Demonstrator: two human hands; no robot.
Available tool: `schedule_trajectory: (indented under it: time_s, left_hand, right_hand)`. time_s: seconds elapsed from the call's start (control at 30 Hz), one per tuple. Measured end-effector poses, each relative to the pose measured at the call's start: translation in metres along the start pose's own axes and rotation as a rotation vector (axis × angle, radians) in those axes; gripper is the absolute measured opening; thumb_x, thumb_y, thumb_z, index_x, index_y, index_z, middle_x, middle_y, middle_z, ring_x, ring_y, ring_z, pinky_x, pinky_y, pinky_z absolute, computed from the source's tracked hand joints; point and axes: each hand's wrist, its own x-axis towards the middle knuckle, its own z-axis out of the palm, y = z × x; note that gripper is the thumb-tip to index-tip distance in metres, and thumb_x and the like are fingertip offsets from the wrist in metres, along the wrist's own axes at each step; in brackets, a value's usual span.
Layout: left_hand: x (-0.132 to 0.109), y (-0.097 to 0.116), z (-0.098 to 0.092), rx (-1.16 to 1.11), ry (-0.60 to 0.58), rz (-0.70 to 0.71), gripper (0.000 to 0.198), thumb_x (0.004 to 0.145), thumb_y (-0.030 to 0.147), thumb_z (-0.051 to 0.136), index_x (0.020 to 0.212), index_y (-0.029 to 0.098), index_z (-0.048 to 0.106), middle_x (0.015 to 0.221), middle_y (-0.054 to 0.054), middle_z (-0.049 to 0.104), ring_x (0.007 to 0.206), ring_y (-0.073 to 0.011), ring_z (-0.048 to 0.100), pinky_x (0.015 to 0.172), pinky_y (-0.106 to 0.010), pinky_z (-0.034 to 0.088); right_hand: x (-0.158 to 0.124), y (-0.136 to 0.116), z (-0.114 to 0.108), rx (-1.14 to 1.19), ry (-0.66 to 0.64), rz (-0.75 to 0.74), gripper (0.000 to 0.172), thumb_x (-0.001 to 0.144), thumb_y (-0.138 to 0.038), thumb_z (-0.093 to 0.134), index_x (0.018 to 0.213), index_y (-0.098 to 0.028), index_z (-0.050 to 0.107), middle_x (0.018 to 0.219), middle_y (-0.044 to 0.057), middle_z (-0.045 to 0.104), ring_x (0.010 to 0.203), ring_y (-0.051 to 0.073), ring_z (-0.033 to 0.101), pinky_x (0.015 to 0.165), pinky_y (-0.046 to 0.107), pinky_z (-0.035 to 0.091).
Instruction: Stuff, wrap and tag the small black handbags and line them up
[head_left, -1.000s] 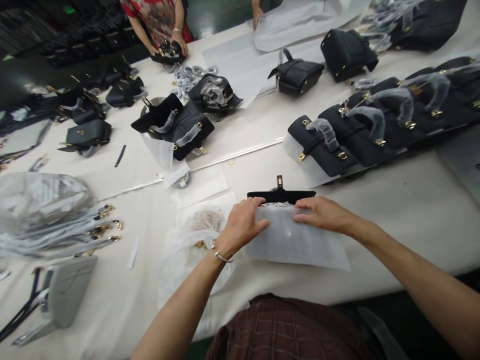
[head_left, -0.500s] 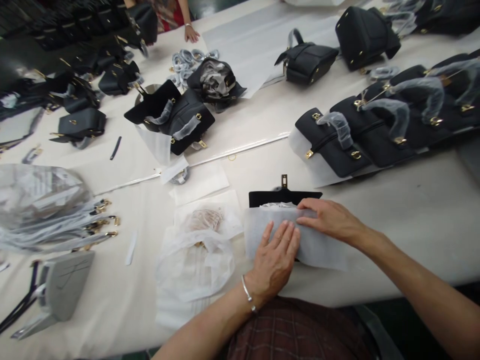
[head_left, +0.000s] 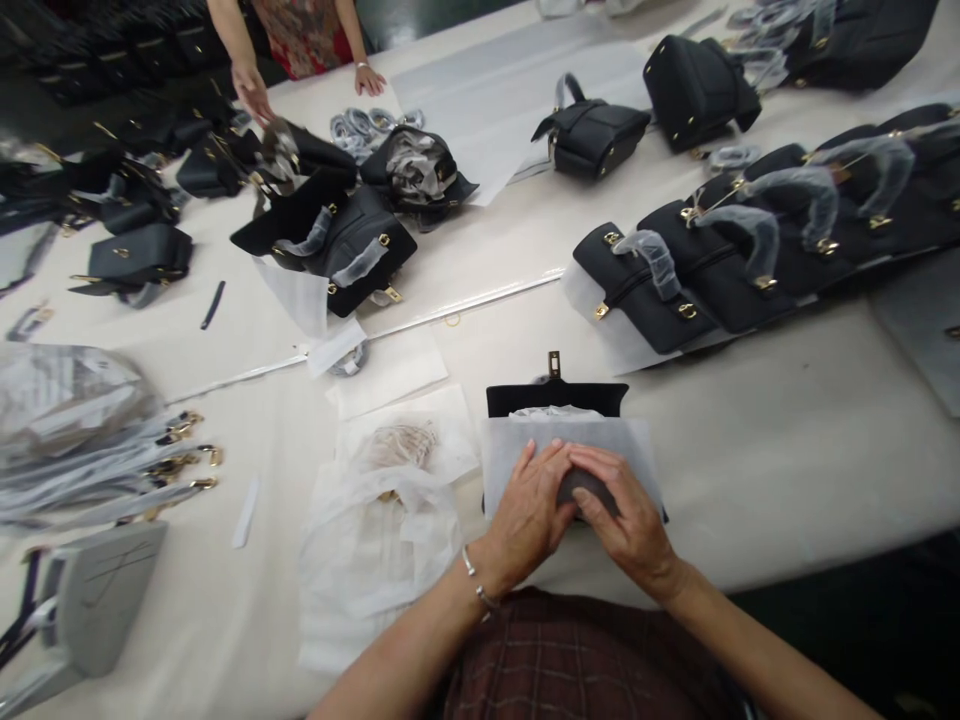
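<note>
A small black handbag (head_left: 555, 398) lies flat at the table's near edge, its open flap with a gold clasp (head_left: 554, 362) pointing away from me. A white foam sheet (head_left: 517, 445) is wrapped over its front. My left hand (head_left: 529, 505) lies flat on the sheet, fingers stretched out. My right hand (head_left: 626, 515) rests beside it, fingers pressed down on the sheet where the dark bag shows through. The fingertips of both hands meet in the middle. Neither hand holds anything.
A row of black bags with wrapped handles (head_left: 675, 290) runs along the right. More black bags (head_left: 337, 245) lie at the far left. Crumpled plastic bags (head_left: 390, 500) sit left of my hands, and wrapped straps (head_left: 90, 440) further left. Another person's hand (head_left: 251, 90) reaches in at the far side.
Both hands have slid from the sheet's far edge toward me and now meet at the bag's near side. The sheet now lies shorter, folded around the bag. The person opposite has reached out.
</note>
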Motion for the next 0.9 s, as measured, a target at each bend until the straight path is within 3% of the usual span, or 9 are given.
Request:
schedule_trajectory:
  time_s: [0.1,0.23,0.47,0.9]
  left_hand:
    - [0.006,0.001,-0.011,-0.157,0.087,-0.092,0.019,0.097,0.022,0.053,0.116,0.019,0.056,0.133,-0.011,0.059,0.132,-0.0221,0.049,0.114,-0.046,0.039]
    - [0.014,0.004,-0.009,-0.172,0.151,-0.203,0.005,0.093,0.016,0.060,0.096,0.020,0.062,0.112,-0.007,0.064,0.115,-0.0210,0.057,0.100,-0.039,0.049]
    - [0.015,0.005,0.000,-0.106,0.215,-0.227,0.004,0.092,0.016,0.061,0.094,0.019,0.061,0.110,-0.007,0.062,0.110,-0.0207,0.056,0.098,-0.039,0.048]
    - [0.029,0.004,-0.006,-0.045,0.134,-0.330,0.007,0.091,0.017,0.062,0.087,0.019,0.058,0.094,-0.003,0.060,0.095,-0.0203,0.054,0.087,-0.036,0.046]
  right_hand:
    - [0.002,0.002,0.000,-0.033,0.072,0.052,0.023,0.093,-0.018,0.056,0.115,-0.024,0.060,0.113,0.007,0.065,0.109,0.022,0.061,0.097,0.040,0.051]
    - [0.007,0.003,-0.001,-0.061,0.067,0.084,0.010,0.092,-0.021,0.059,0.099,-0.025,0.065,0.107,0.005,0.067,0.101,0.020,0.064,0.092,0.036,0.054]
    - [0.017,0.012,-0.012,-0.008,-0.063,0.104,0.009,0.093,-0.025,0.059,0.099,-0.025,0.065,0.108,0.007,0.068,0.104,0.023,0.064,0.091,0.040,0.054]
    - [0.024,0.023,-0.015,0.069,-0.103,0.170,0.011,0.091,-0.026,0.062,0.095,-0.026,0.072,0.103,0.004,0.070,0.096,0.020,0.067,0.088,0.034,0.056]
